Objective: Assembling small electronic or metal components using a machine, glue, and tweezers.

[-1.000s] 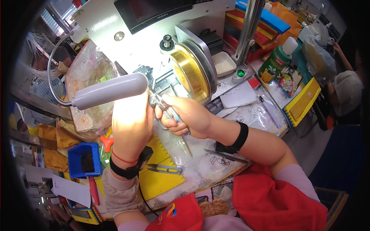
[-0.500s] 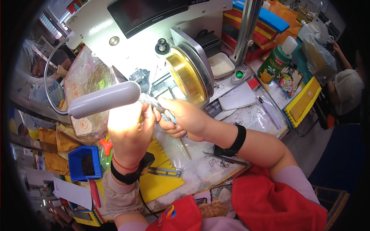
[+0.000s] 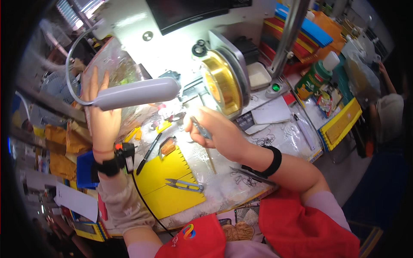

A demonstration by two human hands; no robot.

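Cluttered and brightly lit, the table (image 3: 258,142) carries a clear plastic sheet over most of its top, with stacked red, blue and orange bins along its far edge and a dark screen above them. Near the middle of the far edge stands a brass-coloured round spool (image 3: 220,84) on a grey machine housing. A grey tube lamp (image 3: 135,92) on a bent gooseneck hangs over the left part of the table.

Left hand (image 3: 101,114) is raised with fingers spread, its palm against a clear plastic bag (image 3: 118,71) that stands behind the lamp at the table's left edge; whether it grips the bag or only touches it is hard to tell. A black wristband with a small device sits on that wrist.

Right hand (image 3: 215,133) is near the table's middle, just in front of the spool, fingers pressed together and pinching a thin metal tool (image 3: 201,129), probably tweezers, that points toward the far left.

On the near left part of the table lies a yellow mat (image 3: 167,189), with small snips (image 3: 185,185) lying on it. A black pen (image 3: 148,152) lies just beyond the mat's far edge. A green bottle with a white cap (image 3: 316,75) stands toward the far right corner, and a yellow tray (image 3: 342,122) sits at the right edge.
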